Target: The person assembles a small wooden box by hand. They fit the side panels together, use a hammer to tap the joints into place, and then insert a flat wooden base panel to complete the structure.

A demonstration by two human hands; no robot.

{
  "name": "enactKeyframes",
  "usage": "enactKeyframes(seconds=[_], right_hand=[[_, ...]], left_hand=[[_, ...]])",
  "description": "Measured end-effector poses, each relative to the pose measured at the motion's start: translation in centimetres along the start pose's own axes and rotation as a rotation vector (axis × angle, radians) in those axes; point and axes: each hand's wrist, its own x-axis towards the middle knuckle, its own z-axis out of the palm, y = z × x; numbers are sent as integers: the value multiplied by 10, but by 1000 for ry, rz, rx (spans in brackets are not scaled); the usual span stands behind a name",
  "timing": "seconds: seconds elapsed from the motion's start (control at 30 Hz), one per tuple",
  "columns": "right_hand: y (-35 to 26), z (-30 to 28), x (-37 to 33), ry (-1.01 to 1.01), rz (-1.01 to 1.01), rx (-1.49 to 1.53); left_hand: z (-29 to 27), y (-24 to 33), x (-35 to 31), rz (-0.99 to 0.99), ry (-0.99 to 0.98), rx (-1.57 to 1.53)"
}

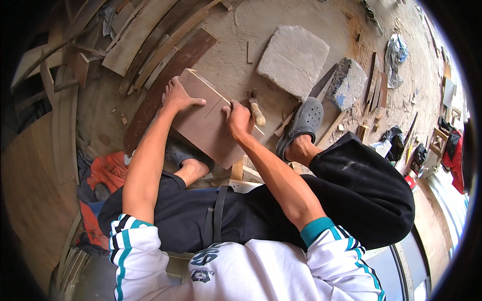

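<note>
A brown wooden panel (208,118) with a pale far edge is tilted between my shins, and thin dark lines mark its upper face. My left hand (176,96) grips its left edge, the thumb lying over the top face and the fingers partly hidden beyond the rim. Across from it, my right hand (239,119) is closed on the far right edge, fingers curled over it. Just right of that hand, a tool with a pale wooden handle (257,114) lies on the ground; its kind is unclear.
A pale square stone slab (292,61) lies ahead, with a rough block (347,83) to its right. Long boards (173,75) are piled at the left. My clogs (305,125) flank the work. Wood offcuts (376,88) and a crumpled plastic bag (395,57) lie at the right.
</note>
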Motion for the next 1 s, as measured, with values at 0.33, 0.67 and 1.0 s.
enactKeyframes(seconds=[0.33, 0.67, 1.0], right_hand=[[16, -1, -71, -259, -562, -191], [51, -29, -75, 190, -411, -277], [30, -2, -35, 99, -314, -190]], left_hand=[[4, -3, 3, 28, 12, 10], [4, -4, 2, 25, 22, 6], [3, -7, 1, 15, 8, -22]])
